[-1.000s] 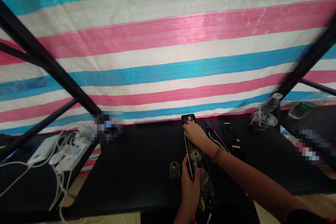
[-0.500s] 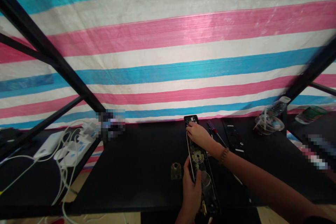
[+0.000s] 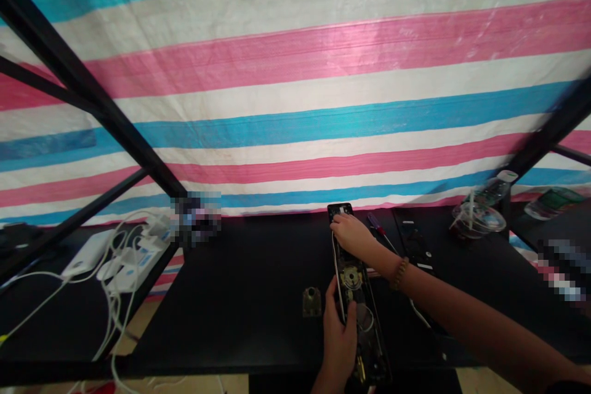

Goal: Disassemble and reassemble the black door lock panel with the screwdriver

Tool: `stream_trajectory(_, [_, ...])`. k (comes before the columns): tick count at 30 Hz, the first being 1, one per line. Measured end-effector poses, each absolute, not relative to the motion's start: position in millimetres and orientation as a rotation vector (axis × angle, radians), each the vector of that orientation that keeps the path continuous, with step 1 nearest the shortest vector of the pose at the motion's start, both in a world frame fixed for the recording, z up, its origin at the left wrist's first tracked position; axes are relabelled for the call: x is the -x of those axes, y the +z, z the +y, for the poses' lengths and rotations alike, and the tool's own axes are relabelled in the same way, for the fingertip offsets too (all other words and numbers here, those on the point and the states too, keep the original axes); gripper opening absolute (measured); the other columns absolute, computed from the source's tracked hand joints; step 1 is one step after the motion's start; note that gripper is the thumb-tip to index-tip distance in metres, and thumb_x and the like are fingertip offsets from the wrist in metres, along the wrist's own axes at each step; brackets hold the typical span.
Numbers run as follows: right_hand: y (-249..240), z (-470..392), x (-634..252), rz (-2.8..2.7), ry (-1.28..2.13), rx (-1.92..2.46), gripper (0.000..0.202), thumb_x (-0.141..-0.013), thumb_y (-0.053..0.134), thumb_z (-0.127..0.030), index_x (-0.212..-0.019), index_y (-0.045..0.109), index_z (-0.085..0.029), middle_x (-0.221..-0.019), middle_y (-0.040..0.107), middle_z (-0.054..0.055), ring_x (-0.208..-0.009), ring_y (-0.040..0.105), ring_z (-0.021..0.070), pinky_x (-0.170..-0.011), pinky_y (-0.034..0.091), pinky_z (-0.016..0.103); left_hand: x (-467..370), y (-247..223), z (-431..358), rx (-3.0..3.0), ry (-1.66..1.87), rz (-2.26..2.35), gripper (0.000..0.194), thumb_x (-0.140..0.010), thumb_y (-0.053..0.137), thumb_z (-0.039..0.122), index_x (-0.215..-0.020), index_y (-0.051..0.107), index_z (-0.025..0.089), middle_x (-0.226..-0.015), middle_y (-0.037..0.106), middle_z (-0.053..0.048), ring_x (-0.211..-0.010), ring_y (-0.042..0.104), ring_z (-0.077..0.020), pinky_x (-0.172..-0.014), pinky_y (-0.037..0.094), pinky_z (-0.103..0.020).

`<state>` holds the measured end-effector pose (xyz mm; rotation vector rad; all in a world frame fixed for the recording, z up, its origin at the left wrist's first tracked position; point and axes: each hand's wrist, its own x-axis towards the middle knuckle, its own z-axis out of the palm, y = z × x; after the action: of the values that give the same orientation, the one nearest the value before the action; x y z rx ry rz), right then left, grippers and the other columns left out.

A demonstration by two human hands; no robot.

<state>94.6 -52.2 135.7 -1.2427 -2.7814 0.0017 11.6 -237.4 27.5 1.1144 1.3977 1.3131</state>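
A long black device housing (image 3: 364, 286), probably a door lock panel, lies open-side up, its inner parts and a round ring-shaped part showing. My left hand (image 3: 339, 335) is closed around its left edge near the lower half, thumb over the top. Along that same edge runs a thin white cable (image 3: 338, 271). My right hand (image 3: 353, 235) reaches across to the far end, fingertips pinched together where the cable meets them; the exact contact is hidden. Left of the housing lies a small translucent plate (image 3: 312, 303) with a hole.
A screwdriver (image 3: 379, 228) and a flat black panel (image 3: 415, 240) lie right of the housing. Farther right are a clear plastic cup (image 3: 478, 221) and a plastic bottle (image 3: 501, 184). At left, a white power strip (image 3: 133, 268) sits among tangled cables. A striped sheet (image 3: 295, 123) hangs behind.
The view has shifted slightly, so everything on the table sits a little farther right. Both hands keep almost the same place on the housing.
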Motion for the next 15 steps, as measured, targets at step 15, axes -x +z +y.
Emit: stream_trajectory(15, [145, -52, -90, -2.594, 0.311, 1.581, 0.016, -0.090, 0.056, -0.014, -0.091, 0.072, -0.014, -0.099, 0.071, 0.013, -0.094, 0.066, 0.0217, -0.083, 0.045, 0.028, -10, 27, -239, -1.116, 1.305, 1.442, 0.052, -0.097, 0.046, 0.042, -0.143, 0.044, 0.018, -0.145, 0.051, -0.014, -0.134, 0.047, -0.0233, -0.114, 0.033, -0.038])
